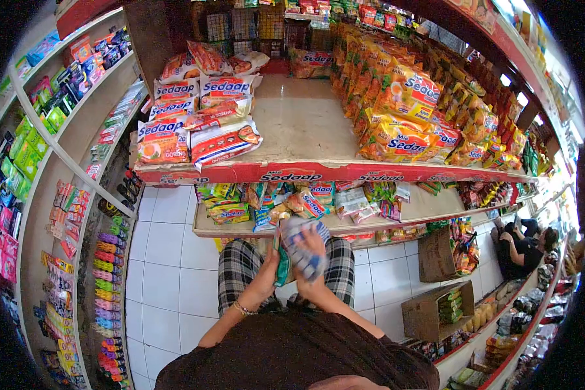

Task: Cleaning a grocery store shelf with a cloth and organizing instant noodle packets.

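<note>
My left hand [268, 273] grips a green noodle packet [282, 261], held upright over my lap. My right hand [309, 251] holds a blue-and-white checked cloth [306, 234], blurred, against or close beside the packet. In front of my hands is a lower shelf [229, 229] with loose noodle packets, among them an orange-and-white one [308, 204]. Above it, the upper shelf [297, 122] bears white-and-red noodle packs [163, 141] on the left and rows of yellow-orange noodle packs [395, 139] on the right.
Shelves with colourful packets and sachets [29, 144] stand on the left. Cardboard boxes [419, 312] with packets sit on the white tiled floor [163, 263] at the right. Farther right, a person in dark clothes [521, 251] sits low near another shelf of goods.
</note>
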`<action>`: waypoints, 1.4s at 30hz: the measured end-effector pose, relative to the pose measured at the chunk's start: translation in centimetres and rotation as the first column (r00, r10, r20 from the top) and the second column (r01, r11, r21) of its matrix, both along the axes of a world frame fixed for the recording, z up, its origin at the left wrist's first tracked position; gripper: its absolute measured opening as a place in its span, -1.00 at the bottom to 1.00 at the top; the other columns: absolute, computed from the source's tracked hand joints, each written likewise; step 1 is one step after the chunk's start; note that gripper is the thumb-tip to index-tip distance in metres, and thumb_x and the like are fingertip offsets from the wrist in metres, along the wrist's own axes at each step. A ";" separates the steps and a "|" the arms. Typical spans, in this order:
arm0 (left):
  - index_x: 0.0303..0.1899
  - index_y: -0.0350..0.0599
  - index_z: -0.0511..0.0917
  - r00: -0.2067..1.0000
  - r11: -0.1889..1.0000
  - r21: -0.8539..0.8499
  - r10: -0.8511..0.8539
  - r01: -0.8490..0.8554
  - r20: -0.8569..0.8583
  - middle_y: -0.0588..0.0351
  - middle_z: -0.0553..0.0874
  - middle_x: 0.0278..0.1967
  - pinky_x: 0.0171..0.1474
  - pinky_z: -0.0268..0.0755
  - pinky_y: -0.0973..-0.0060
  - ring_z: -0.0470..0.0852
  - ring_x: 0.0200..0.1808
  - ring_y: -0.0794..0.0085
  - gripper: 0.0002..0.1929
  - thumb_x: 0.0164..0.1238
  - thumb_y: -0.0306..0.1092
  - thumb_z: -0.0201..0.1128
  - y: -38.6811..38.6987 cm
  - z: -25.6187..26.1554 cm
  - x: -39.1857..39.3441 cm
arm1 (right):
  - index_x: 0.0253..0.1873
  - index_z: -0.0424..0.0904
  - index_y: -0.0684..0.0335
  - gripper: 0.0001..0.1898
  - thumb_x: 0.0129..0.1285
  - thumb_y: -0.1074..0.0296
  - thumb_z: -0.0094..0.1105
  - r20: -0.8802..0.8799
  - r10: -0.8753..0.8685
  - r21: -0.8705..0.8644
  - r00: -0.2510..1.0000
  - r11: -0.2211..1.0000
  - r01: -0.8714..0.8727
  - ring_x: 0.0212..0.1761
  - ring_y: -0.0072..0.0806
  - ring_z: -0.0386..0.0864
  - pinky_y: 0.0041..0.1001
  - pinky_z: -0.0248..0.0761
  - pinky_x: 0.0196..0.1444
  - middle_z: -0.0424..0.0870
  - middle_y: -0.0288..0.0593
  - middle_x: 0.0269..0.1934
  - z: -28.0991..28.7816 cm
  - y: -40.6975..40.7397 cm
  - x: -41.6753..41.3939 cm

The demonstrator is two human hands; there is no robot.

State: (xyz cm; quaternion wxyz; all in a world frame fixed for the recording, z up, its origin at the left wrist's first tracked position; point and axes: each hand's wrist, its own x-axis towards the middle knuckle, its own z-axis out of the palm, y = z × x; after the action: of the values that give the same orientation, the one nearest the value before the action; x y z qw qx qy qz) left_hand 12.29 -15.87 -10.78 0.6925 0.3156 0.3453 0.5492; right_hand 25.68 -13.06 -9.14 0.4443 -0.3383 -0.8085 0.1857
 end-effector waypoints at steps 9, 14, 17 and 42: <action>0.33 -0.19 0.12 0.931 0.976 0.157 -0.087 0.151 -0.355 0.05 0.29 0.29 0.28 0.19 0.42 0.27 0.30 0.35 -0.49 0.48 -0.17 -0.10 -0.7 -2.1 -1.8 | 0.23 0.45 0.09 -0.43 0.05 0.12 0.10 0.176 0.087 0.017 0.981 0.996 -0.091 0.47 -0.02 -0.06 0.01 -0.42 0.40 0.21 -0.18 0.38 0.6 -1.6 0.2; 0.38 -0.17 -0.01 0.995 0.994 -0.087 0.067 -0.073 -0.070 0.05 0.27 0.32 0.32 0.11 0.42 0.26 0.31 0.29 -0.38 0.49 0.02 -0.16 0.4 -3.0 0.2 | 0.22 0.44 0.19 -0.52 0.20 0.17 0.01 -0.367 -0.127 -0.156 0.922 0.985 0.073 0.45 -0.08 0.00 -0.08 -0.21 0.40 0.23 -0.02 0.35 -0.8 1.5 -0.4; 0.42 -0.12 -0.20 1.000 0.999 -0.044 0.022 -0.021 0.012 0.05 0.20 0.34 0.30 0.16 0.40 0.26 0.31 0.32 -0.32 0.49 0.07 -0.22 0.6 -0.9 -0.1 | 0.19 0.43 0.28 -0.53 0.19 0.24 0.05 -0.400 -0.085 -0.246 0.912 0.969 -0.018 0.44 -0.05 0.02 -0.11 -0.14 0.39 0.23 0.07 0.33 -1.2 -0.4 -1.1; 0.40 -0.17 -0.05 0.979 0.989 0.046 -0.129 0.137 -0.156 0.02 0.14 0.36 0.38 -0.02 0.45 0.08 0.39 0.35 -0.41 0.52 -0.01 -0.29 -0.7 1.6 -2.2 | 0.20 0.48 0.05 -0.40 -0.04 0.11 0.20 0.073 -0.090 0.155 0.993 0.985 0.078 0.38 -0.19 0.16 -0.01 -0.20 0.34 0.35 -0.19 0.26 2.2 -1.3 -0.7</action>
State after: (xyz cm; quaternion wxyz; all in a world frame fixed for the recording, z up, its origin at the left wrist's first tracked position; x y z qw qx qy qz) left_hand 10.05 -16.60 -9.16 0.6901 0.3984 0.3598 0.4853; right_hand 24.98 -14.36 -6.95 0.4435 -0.3447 -0.8223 0.0910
